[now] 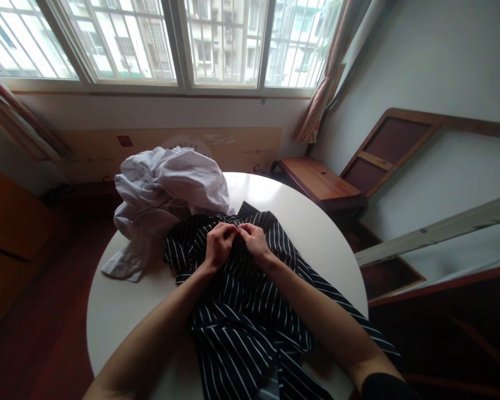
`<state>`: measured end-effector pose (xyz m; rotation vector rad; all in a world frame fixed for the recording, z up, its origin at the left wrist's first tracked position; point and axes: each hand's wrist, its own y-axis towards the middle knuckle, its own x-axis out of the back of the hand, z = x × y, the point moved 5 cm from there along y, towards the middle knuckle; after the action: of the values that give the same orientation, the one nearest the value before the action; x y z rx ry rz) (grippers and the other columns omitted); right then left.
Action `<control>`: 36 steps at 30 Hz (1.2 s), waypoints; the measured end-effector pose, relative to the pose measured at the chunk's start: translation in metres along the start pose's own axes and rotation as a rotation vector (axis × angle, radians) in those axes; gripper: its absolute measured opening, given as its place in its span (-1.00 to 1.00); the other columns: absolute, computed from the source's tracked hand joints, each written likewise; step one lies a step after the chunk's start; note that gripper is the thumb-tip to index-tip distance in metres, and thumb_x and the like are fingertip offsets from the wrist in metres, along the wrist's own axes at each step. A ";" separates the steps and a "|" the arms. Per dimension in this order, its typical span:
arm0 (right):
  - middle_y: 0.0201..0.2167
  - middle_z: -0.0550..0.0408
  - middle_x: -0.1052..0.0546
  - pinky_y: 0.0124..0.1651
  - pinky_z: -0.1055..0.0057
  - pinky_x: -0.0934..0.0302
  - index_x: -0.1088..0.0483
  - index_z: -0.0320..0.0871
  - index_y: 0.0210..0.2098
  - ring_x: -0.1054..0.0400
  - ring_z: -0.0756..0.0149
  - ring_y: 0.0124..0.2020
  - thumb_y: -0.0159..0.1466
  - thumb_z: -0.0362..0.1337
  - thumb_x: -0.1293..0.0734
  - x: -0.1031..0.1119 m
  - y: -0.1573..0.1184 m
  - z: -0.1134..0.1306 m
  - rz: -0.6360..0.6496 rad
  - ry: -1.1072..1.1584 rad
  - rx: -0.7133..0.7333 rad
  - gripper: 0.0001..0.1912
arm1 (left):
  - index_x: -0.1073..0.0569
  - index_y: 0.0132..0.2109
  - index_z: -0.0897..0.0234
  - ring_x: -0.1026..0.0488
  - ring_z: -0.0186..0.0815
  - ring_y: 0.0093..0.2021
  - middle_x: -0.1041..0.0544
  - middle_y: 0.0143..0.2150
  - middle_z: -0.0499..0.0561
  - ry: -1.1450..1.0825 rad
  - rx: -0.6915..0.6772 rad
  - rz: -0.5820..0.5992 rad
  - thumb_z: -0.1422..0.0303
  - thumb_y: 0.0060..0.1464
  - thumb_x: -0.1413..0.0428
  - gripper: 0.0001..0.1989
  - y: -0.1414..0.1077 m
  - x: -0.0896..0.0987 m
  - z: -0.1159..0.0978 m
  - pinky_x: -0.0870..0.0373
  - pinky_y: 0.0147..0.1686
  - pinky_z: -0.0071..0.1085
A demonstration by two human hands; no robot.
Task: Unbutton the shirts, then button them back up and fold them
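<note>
A black shirt with thin white stripes (pixel 241 294) lies spread and rumpled over the round table, its collar end away from me and one sleeve trailing off to the right. Near the collar, my left hand (pixel 220 244) pinches the fabric between thumb and fingers. Right beside it, my right hand (pixel 253 240) pinches the same spot, the fingertips of both hands almost touching. What exactly sits between the fingertips is too small to make out. Behind my left hand, a heap of crumpled white cloth (pixel 170 183) rests on the table.
The white round table (pixel 120 316) stands below a barred window (pixel 225 44). A wooden bench or stool (pixel 320 178) is beyond its right side. A wooden frame (pixel 391 144) leans on the right wall. Curtains (pixel 316 111) hang at both window ends.
</note>
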<state>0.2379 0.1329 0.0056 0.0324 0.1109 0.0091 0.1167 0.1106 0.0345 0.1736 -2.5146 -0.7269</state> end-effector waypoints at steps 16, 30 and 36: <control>-0.56 0.23 -0.44 -0.44 0.49 -0.18 -0.34 -0.15 -0.47 -0.28 0.46 -0.53 -0.04 -0.20 -0.44 0.042 0.028 0.045 -0.138 0.369 -0.093 -0.77 | -0.44 0.01 0.32 -0.45 -0.30 -0.23 -0.48 -0.07 0.13 -0.121 0.146 -0.236 0.38 0.05 -0.10 -0.65 0.021 0.038 0.021 -0.40 -0.18 -0.34; -0.46 0.15 -0.43 -0.36 0.41 -0.20 -0.32 -0.14 -0.36 -0.28 0.39 -0.46 0.04 -0.11 -0.39 0.046 0.029 0.061 -0.167 -0.109 0.123 -0.72 | -0.55 -0.37 0.30 -0.44 -0.35 -0.44 -0.56 -0.43 0.00 -0.277 0.320 0.090 0.33 -0.08 -0.17 -0.87 0.011 -0.017 0.002 -0.33 -0.37 -0.44; -0.41 0.05 -0.51 -0.30 0.35 -0.23 -0.44 -0.15 -0.37 -0.34 0.32 -0.43 0.17 -0.18 -0.30 0.032 -0.021 0.059 -0.083 -0.529 0.361 -0.83 | -0.51 -0.43 0.36 -0.36 -0.41 -0.51 -0.50 -0.52 -0.04 -0.603 0.573 0.111 0.29 -0.25 -0.27 -0.78 0.008 -0.021 0.012 -0.27 -0.47 -0.49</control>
<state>0.2768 0.1099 0.0597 0.3886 -0.4165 -0.1026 0.1293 0.1285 0.0209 0.0045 -3.2224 0.0273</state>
